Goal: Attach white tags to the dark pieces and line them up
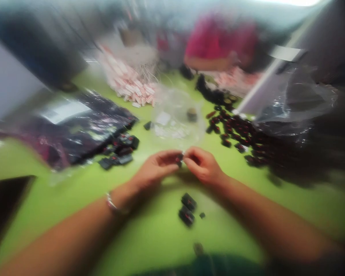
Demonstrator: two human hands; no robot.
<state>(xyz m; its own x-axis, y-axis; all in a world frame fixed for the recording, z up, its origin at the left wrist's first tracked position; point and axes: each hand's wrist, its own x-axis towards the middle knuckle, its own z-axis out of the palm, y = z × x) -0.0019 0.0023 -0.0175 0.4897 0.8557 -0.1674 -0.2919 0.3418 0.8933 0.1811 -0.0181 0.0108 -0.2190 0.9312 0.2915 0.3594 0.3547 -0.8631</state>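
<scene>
Between finger and thumb, my left hand (161, 166) holds a small black part (178, 159) with a red spot. My right hand (201, 165) is pinched at the right side of that part; what its fingertips grip is too small and blurred to make out. Below the hands, two black blocks (187, 209) with red marks lie on the green table (149, 237), with a tiny black piece (202, 215) to their right. Beyond the hands sits a clear plastic bag (178, 119) with small white pieces.
Black parts lie in a pile (119, 151) at left, beside a plastic bag (83, 122). A larger pile (241, 132) spreads at right near another clear bag (299, 107). White and pink pieces (135, 86) are heaped behind. A person in pink (212, 38) is across the table.
</scene>
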